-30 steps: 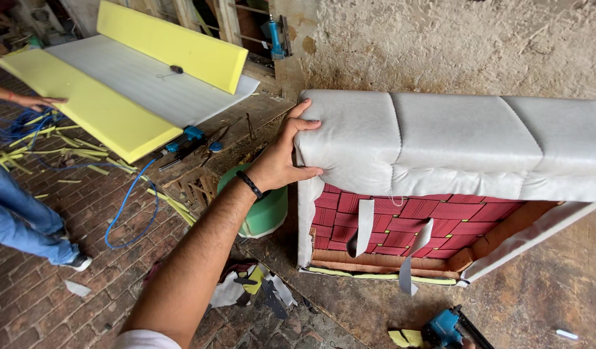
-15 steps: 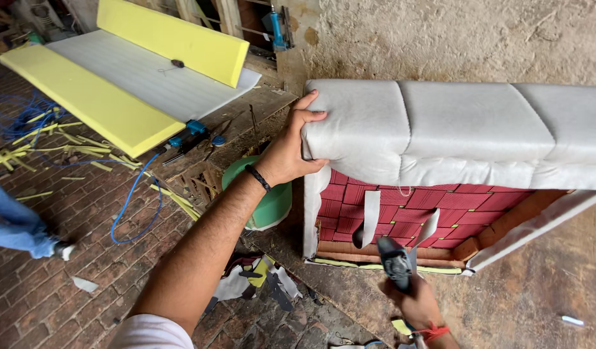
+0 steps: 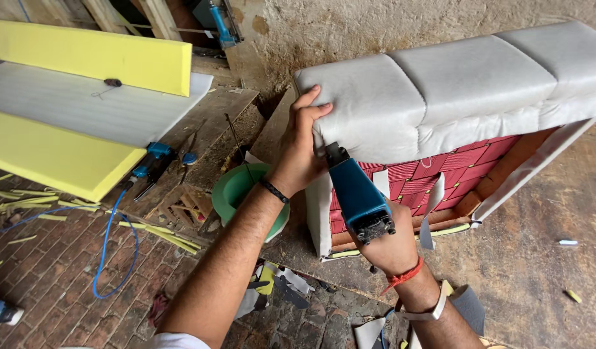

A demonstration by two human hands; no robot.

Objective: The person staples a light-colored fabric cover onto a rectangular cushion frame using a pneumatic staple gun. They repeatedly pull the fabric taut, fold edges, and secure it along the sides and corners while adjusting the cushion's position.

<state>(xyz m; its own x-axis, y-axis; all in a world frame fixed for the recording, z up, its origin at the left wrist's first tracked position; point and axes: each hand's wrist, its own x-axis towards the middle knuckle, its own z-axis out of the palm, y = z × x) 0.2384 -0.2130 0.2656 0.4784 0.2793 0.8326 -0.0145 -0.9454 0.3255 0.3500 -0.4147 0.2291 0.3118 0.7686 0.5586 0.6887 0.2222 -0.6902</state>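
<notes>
- A padded cushion panel (image 3: 453,90), covered in pale grey quilted fabric, stands on edge on a rough wooden worktop (image 3: 505,258), near its left end.
- The left hand (image 3: 301,152) presses flat on the panel's upper left corner. Its grip is spread open, fingers over the top and thumb on the side, pulling the fabric down around the corner.
- The right hand (image 3: 391,242) has its grip closed around the handle of a blue staple gun (image 3: 356,194). The nose points up and left, touching or nearly touching the fabric edge just below the left thumb.
- Behind the fabric, the panel's underside shows red webbing (image 3: 433,178) and a wooden frame (image 3: 498,165), with loose grey flaps (image 3: 433,207) hanging.
- To do this step well, it seems wise to keep the fabric taut and smooth at the corner, set the nose square against the frame, and hold the left fingers clear of the nose.
- A green bowl (image 3: 236,190) sits just left of the panel.
- Yellow and white foam slabs (image 3: 84,116) lie far left, and a blue hose (image 3: 113,239) trails across the brick floor (image 3: 45,291).
</notes>
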